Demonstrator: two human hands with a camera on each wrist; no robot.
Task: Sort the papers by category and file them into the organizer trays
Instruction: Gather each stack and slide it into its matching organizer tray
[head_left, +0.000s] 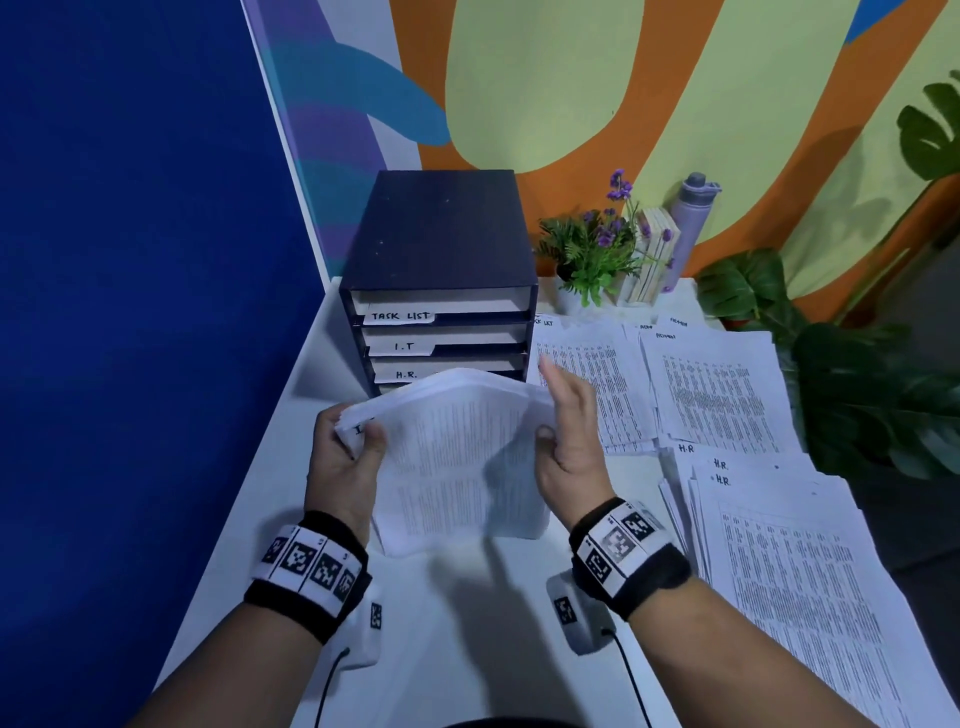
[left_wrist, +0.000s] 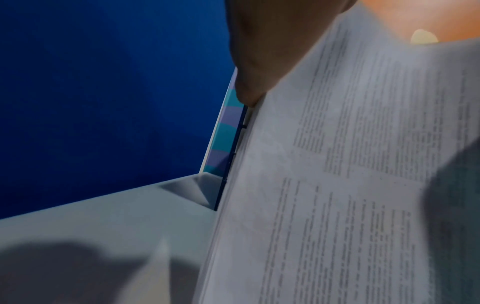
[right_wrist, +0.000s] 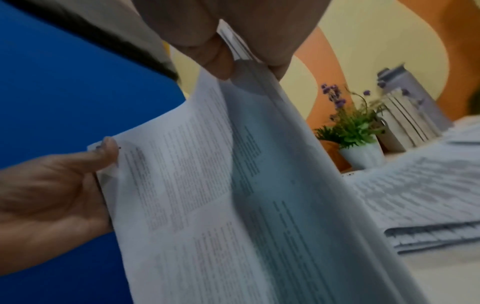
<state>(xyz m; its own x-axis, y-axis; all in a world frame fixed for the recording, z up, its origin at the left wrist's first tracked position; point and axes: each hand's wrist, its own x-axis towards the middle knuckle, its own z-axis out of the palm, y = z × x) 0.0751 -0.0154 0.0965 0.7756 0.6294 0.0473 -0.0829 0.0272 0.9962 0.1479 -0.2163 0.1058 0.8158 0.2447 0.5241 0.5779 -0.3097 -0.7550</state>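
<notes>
From the head view, both hands lift a bowed sheaf of papers (head_left: 457, 457) above the white worktop (head_left: 291, 467), just near of the dark organizer (head_left: 439, 244); the left hand (head_left: 343, 462) pinches its far-left corner; the right hand (head_left: 569, 441) clasps the right edge, thumb on top, fingers extended behind. Loose stacks (head_left: 727, 395) lie to the right. In the left wrist view, a thumb (left_wrist: 259, 61) presses the sheaf's edge; in the right wrist view, thumb and fingers (right_wrist: 215, 55) nip the sheets.

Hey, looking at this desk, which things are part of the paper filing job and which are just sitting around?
Job:
dark blue organizer with labelled trays
white printed paper stack in both hands
sorted paper piles on the desk

Lying about:
potted purple-flowered plant
lilac water bottle
pale wooden block holder
</notes>
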